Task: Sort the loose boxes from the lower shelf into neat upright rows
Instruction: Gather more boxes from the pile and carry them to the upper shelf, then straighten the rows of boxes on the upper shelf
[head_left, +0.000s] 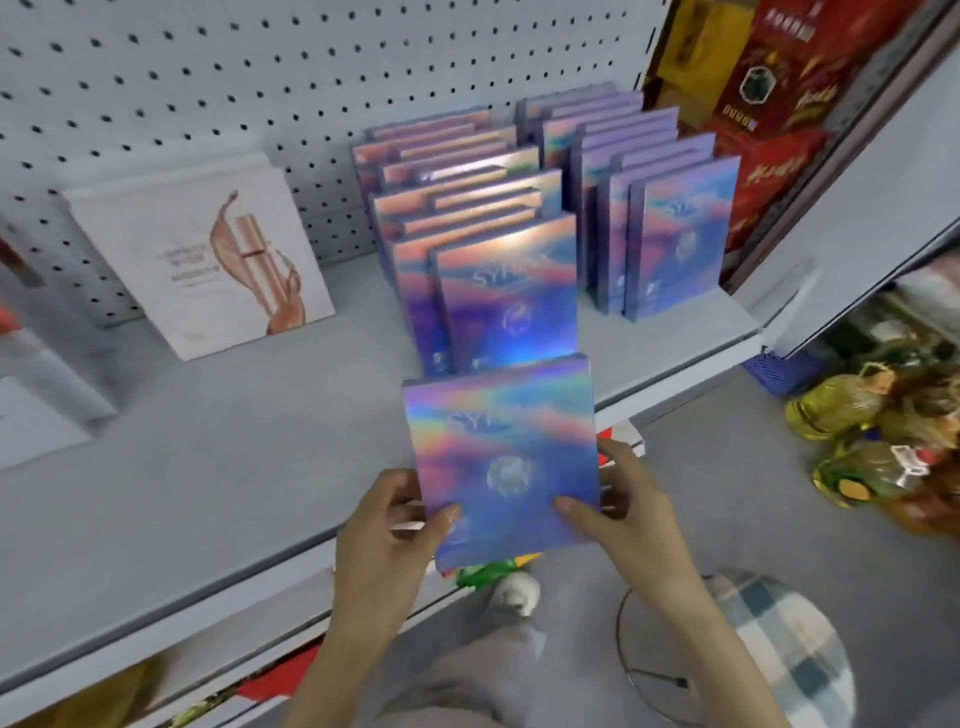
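A flat holographic blue-and-pink box (501, 457) is held upright in both hands just in front of the grey shelf's (218, 467) front edge. My left hand (389, 535) grips its lower left corner, thumb on the front. My right hand (618, 509) grips the lower right edge, thumb across the front. Behind it on the shelf stand two upright rows of the same boxes: a left row (506, 301) directly behind the held box and a right row (675, 234) near the shelf's right end.
A white cosmetics box (208, 254) leans against the pegboard back (182, 78) at left. Red packages (769, 104) fill the neighbouring bay at right. On the floor lie bagged goods (872, 441) and a checked stool (769, 644). More items show under the shelf.
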